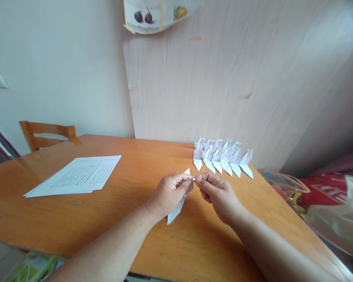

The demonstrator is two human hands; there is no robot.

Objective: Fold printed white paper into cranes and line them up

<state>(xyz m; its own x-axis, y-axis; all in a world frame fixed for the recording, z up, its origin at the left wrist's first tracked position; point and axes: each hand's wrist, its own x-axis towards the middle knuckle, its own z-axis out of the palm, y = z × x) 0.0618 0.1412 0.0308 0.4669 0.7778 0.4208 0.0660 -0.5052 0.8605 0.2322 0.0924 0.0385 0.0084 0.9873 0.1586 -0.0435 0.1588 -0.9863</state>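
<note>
Over the middle of the table, my left hand [173,194] is closed around a folded paper figure [177,211]. One pointed end of the figure slants down below the hand, and another tip shows above the fingers. My right hand [217,194] pinches a small tip of the same paper between thumb and forefinger, right beside the left fingertips. The middle of the figure is hidden by my left hand. Beyond my hands, several similar folded paper figures [217,160] stand in two rows near the wall.
A stack of printed paper sheets [85,174] lies on the left of the wooden table [129,235]. Behind it stands a wooden chair [50,129]. Bags [320,190] sit past the table's right edge, and a wall [223,86] bounds the far side.
</note>
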